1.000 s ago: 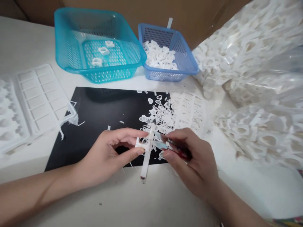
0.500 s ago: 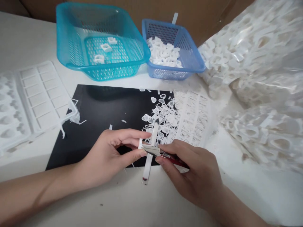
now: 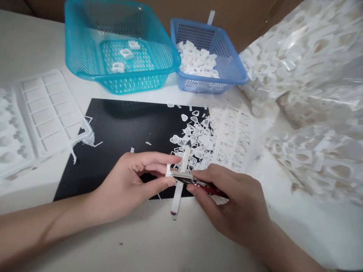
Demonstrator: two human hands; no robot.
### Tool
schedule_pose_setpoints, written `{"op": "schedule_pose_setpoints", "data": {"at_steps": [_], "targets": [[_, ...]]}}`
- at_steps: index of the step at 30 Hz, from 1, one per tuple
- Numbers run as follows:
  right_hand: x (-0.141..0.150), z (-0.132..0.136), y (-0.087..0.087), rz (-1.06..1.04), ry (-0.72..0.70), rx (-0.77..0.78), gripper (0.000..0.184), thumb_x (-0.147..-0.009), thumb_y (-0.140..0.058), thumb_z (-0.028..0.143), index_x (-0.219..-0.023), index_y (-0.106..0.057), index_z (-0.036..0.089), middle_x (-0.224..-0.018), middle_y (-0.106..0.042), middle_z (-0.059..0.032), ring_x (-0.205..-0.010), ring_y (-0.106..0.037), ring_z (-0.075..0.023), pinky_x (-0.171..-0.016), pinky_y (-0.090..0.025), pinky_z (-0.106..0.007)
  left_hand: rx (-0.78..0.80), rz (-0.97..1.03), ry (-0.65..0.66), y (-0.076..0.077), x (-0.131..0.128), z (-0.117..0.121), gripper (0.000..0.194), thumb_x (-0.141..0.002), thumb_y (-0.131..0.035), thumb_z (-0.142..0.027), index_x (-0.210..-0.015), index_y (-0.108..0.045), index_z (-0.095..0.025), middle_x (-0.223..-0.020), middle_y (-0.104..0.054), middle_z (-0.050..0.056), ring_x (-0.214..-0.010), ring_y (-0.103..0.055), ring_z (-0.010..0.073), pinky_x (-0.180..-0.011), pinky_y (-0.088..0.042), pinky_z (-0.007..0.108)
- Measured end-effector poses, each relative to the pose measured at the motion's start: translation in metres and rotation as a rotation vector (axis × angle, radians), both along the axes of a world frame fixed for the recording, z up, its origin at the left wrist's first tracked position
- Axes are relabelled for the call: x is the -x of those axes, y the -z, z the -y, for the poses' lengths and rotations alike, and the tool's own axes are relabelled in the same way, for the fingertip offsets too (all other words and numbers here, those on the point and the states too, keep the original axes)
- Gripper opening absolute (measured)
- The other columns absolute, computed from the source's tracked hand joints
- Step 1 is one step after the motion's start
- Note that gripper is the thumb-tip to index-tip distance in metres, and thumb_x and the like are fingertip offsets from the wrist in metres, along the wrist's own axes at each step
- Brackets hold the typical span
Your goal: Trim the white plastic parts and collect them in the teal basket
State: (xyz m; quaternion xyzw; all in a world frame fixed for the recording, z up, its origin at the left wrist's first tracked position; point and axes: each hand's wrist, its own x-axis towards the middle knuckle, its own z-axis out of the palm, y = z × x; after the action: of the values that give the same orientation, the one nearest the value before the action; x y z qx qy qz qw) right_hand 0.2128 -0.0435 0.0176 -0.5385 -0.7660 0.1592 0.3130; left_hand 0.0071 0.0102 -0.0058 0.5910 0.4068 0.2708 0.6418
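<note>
Over the front of the black mat (image 3: 124,121), my left hand (image 3: 136,173) pinches a small white plastic part (image 3: 168,170) between thumb and fingers. My right hand (image 3: 235,200) is closed around red-handled nippers (image 3: 184,178), whose metal jaws point left and meet the part. Fingers partly cover the part, so its full shape is hidden. Beneath both tools and fingertips lies a long pale strip-shaped tool (image 3: 176,200) with a dark tip. Just beyond my hands, a heap of white plastic scraps (image 3: 198,136) covers the mat's right side.
A teal basket (image 3: 136,75) with several white parts stands at the back, beside a blue basket (image 3: 210,84) heaped with more. Bulging clear bags (image 3: 317,94) of white pieces fill the right. White trays lie at left (image 3: 51,113) and beside the scraps (image 3: 234,132).
The nippers' jaws have turned slightly and look more closed against the white part. The whole view has shifted a little; both hands keep their holds.
</note>
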Motion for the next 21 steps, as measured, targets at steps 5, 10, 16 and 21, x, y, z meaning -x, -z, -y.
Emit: {"op": "schedule_pose_setpoints", "data": {"at_steps": [5,10,16,21], "targets": [[0.002,0.0019,-0.0002,0.079,0.018,-0.023,0.003,-0.086,-0.061,0.019,-0.088,-0.063,0.019,-0.06,-0.057,0.0037,-0.046,-0.047,-0.0084,-0.043,-0.034,-0.023,0.007,-0.013,0.009,0.0005,-0.0012,-0.0005,0.03,-0.081,-0.072,-0.021,-0.11,-0.072,-0.026,-0.085,-0.079,0.0,-0.068,-0.071,0.012,-0.062,-0.056,0.016],[0.0024,0.001,0.0013,0.078,0.013,-0.054,0.005,-0.085,-0.063,0.019,-0.09,-0.065,0.018,-0.061,-0.059,0.0034,-0.046,-0.048,-0.0084,-0.043,-0.032,-0.024,-0.003,-0.029,0.02,0.0002,-0.0022,-0.0015,0.028,-0.081,-0.072,-0.022,-0.109,-0.072,-0.025,-0.081,-0.079,0.0,-0.064,-0.071,0.0117,-0.058,-0.054,0.015],[0.0031,0.0028,0.001,0.113,0.022,-0.099,0.001,-0.085,-0.063,0.018,-0.084,-0.062,0.018,-0.059,-0.058,0.0038,-0.046,-0.05,-0.0088,-0.043,-0.031,-0.025,0.019,0.014,0.018,-0.0003,-0.0026,-0.0015,0.028,-0.081,-0.072,-0.019,-0.107,-0.073,-0.026,-0.083,-0.08,-0.002,-0.069,-0.073,0.0115,-0.061,-0.055,0.013],[0.0039,0.0038,0.0054,0.135,0.029,-0.158,0.002,-0.085,-0.063,0.018,-0.086,-0.061,0.019,-0.058,-0.058,0.004,-0.045,-0.05,-0.009,-0.043,-0.031,-0.026,0.017,0.002,0.023,0.001,-0.0024,-0.0012,0.028,-0.081,-0.072,-0.021,-0.109,-0.072,-0.026,-0.084,-0.08,-0.001,-0.069,-0.073,0.0125,-0.061,-0.055,0.015]]}}
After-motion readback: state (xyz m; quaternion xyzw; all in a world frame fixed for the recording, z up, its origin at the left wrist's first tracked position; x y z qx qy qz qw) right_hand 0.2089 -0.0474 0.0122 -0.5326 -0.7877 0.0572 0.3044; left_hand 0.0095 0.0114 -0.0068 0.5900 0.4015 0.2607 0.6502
